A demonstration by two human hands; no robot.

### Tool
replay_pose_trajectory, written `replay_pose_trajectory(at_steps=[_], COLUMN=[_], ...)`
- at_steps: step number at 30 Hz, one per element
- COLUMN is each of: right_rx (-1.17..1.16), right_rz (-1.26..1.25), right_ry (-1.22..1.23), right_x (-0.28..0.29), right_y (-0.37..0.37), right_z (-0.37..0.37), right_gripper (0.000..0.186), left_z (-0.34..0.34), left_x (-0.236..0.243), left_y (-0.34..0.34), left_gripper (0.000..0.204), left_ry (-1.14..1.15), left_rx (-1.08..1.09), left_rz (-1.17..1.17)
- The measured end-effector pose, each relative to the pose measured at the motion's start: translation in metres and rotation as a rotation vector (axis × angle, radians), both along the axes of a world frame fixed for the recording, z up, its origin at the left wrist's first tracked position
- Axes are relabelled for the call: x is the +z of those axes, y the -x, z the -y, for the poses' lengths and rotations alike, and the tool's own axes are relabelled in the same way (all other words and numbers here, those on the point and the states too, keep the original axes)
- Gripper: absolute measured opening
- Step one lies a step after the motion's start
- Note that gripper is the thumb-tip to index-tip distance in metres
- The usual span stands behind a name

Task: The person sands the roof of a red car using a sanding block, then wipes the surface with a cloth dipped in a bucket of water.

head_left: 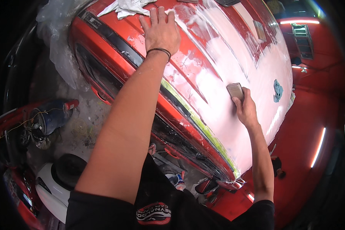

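Under both hands is a red car roof [222, 124], much of it covered with a dusty pale pink and white coat. My right hand [247, 109] grips a grey-brown sanding block [235, 91] that rests on the pale surface. My left hand [164, 36] lies flat on the roof's left side with the fingers stretched out, holding nothing. Its fingertips are beside a crumpled white cloth [127, 8]. A strip of yellow-green tape [199, 122] runs along the roof's near edge.
Another block [260, 30] sits farther up the roof, and a blue-green patch [278, 91] shows on its right side. Clear plastic sheeting [59, 42] hangs at the far left. A blue drum [53, 117] and a white car part [55, 195] stand lower left.
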State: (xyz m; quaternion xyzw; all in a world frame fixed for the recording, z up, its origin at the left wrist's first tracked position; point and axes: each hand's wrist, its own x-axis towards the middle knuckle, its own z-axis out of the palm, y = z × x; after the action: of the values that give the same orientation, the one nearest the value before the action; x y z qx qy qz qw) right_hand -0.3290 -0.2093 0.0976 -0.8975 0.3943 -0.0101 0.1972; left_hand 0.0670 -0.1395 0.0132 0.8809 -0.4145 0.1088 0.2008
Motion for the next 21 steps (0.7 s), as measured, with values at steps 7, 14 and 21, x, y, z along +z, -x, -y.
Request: replay_pose_trajectory(at_steps=[7, 14, 21], right_rx=[0.220, 0.033, 0.097], right_rz=[-0.022, 0.010, 0.075], right_ry=[0.153, 0.155, 0.433], right_x=[0.010, -0.007, -0.016], right_y=[-0.238, -0.155, -0.163], right_z=[0.018, 0.010, 0.042], right_gripper=[0.043, 0.043, 0.038], left_z=[0.008, 0.000, 0.004], left_x=[-0.007, -0.008, -0.005], left_y=[0.006, -0.011, -0.007], left_gripper=[0.062, 0.061, 0.056], left_ry=[0.004, -0.005, 0.009], left_rx=[-0.019, 0.006, 0.009], left_rz=[-0.083, -0.060, -0.027])
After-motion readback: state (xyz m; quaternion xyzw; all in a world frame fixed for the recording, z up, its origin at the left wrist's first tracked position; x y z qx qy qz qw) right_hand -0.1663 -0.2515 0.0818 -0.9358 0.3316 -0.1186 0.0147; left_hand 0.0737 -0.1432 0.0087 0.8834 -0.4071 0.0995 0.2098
